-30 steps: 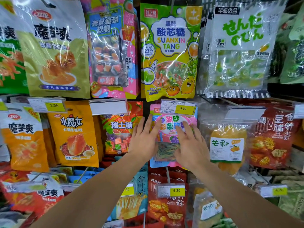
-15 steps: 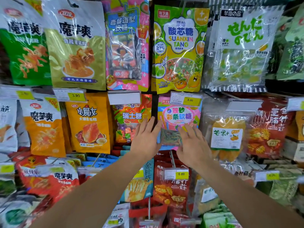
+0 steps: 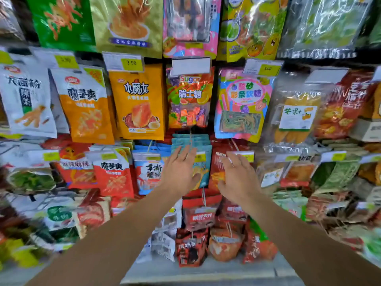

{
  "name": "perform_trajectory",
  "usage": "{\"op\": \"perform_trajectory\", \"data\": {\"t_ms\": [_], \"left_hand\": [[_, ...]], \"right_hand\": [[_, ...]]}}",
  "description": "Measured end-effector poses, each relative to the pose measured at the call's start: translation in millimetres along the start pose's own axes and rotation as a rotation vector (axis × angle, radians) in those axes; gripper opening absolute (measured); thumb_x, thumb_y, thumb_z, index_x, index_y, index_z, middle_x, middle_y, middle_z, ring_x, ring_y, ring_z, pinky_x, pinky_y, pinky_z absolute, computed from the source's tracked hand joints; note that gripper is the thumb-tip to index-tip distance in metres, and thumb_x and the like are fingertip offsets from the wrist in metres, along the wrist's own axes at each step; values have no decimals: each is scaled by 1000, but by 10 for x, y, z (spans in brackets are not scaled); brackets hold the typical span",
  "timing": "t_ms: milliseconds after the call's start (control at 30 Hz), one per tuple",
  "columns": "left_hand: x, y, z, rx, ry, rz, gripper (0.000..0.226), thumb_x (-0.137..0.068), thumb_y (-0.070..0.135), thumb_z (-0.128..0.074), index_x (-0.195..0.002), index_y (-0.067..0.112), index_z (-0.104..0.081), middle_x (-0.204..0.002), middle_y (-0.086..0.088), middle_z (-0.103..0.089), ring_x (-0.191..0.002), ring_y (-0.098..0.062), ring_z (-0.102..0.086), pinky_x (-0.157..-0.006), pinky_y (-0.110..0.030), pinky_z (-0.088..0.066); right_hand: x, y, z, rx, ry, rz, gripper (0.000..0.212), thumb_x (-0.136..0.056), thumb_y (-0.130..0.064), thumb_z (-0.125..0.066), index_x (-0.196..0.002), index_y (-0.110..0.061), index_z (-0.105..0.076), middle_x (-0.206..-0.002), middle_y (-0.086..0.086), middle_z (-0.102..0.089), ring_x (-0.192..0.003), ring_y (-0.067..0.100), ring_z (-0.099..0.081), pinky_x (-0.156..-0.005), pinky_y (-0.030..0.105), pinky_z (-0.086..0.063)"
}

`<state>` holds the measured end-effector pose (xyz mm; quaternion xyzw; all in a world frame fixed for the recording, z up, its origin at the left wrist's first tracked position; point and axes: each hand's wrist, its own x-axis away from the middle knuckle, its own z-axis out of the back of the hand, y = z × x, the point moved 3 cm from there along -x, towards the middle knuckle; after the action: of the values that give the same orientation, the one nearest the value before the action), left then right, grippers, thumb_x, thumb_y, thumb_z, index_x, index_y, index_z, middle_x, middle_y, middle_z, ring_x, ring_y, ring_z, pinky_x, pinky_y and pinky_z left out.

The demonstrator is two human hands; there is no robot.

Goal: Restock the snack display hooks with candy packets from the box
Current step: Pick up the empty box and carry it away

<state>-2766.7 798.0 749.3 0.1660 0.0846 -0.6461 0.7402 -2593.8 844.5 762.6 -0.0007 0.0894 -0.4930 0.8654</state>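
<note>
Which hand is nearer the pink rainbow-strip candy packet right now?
Right. The right hand is open just below the pink rainbow-strip candy packet, under its lower edge. The left hand is open lower-left of it, over the teal packets.

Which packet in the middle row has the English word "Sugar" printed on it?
The fruit candy packet hanging under the blank white tag, between the orange packet and the pink rainbow-strip candy packet. The other packets there show only Chinese lettering.

Our left hand (image 3: 179, 172) and right hand (image 3: 239, 176) raised side by side (apart), forearms extended forward, fingers straight, spread, holding nothing.
</note>
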Motion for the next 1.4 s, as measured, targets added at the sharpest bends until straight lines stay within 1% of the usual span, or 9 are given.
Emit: {"op": "perform_trajectory", "data": {"t_ms": [133, 300, 433, 533, 800, 967, 1200, 1300, 1400], "left_hand": [[727, -267, -94, 48, -72, -17, 82, -91, 46, -57, -155, 14, -17, -161, -10, -18, -150, -27, -11, -123, -35, -3], [1602, -594, -380, 101, -176, 22, 82, -90, 51, -53, -154, 13, -19, -160, -12, -24, -148, -27, -19, -122, -37, -11], [2255, -745, -627, 150, -253, 82, 78, -91, 43, -57, -154, 17, -20, -160, -10, -24, -147, -25, -21, -119, -30, -9], [2757, -888, -912, 214, -333, 166, 76, -90, 40, -59, -153, 16, -24, -159, -10, -27, -146, -27, -24, -119, -32, -15], [4040, -1130, -2029, 331, -619, 482, 76, -86, 37, -64, -151, 18, -29, -155, -4, -33, -139, -28, -34, -111, -38, -35], [4766, -1200, -2873, 392, -720, 662, 73, -88, 34, -61, -151, 16, -30, -153, -4, -37, -140, -30, -34, -110, -41, -37], [5596, -1220, -4115, 463, -839, 898, 71, -88, 35, -60, -150, 15, -32, -154, -1, -38, -140, -23, -35, -111, -38, -38], [5914, -1207, -4570, 501, -899, 1029, 71, -88, 36, -60, -151, 17, -32, -152, 0, -41, -136, -26, -40, -105, -39, -42], [6192, -1264, -5075, 496, -917, 1125, 71, -88, 38, -60, -150, 15, -33, -149, -4, -45, -135, -26, -42, -104, -39, -43]], "right_hand": [[568, -377, -368, 25, -73, -23, 72, -88, -41, -57, -150, -20, -27, -158, 3, -20, -147, 31, -15, -117, 44, -27], [1235, -840, -990, -24, -221, -44, 71, -85, -38, -56, -149, -18, -31, -154, 4, -28, -143, 31, -21, -117, 44, -27], [1691, -1098, -1457, -50, -327, -59, 67, -84, -35, -58, -145, -20, -35, -153, 4, -30, -142, 30, -23, -114, 42, -32], [2005, -1266, -1898, -58, -470, -51, 71, -87, -36, -59, -150, -21, -30, -159, 4, -22, -148, 29, -16, -117, 43, -28], [2694, -1460, -3187, -123, -739, -35, 62, -87, -27, -58, -144, -16, -37, -150, 2, -33, -138, 29, -30, -106, 38, -37], [2954, -1418, -4183, -147, -885, -22, 59, -89, -28, -57, -142, -12, -38, -145, 5, -37, -131, 32, -36, -99, 40, -43], [3267, -1318, -5667, -163, -1058, -5, 56, -90, -28, -55, -140, -11, -40, -144, 9, -38, -129, 36, -39, -96, 38, -42], [3377, -1218, -6239, -187, -1116, -72, 52, -88, -29, -56, -134, -10, -44, -139, 12, -42, -123, 38, -44, -91, 40, -44], [3463, -1060, -6840, -224, -1128, -235, 65, -88, -31, -59, -145, -12, -35, -144, 13, -42, -127, 36, -47, -92, 38, -43]]}}
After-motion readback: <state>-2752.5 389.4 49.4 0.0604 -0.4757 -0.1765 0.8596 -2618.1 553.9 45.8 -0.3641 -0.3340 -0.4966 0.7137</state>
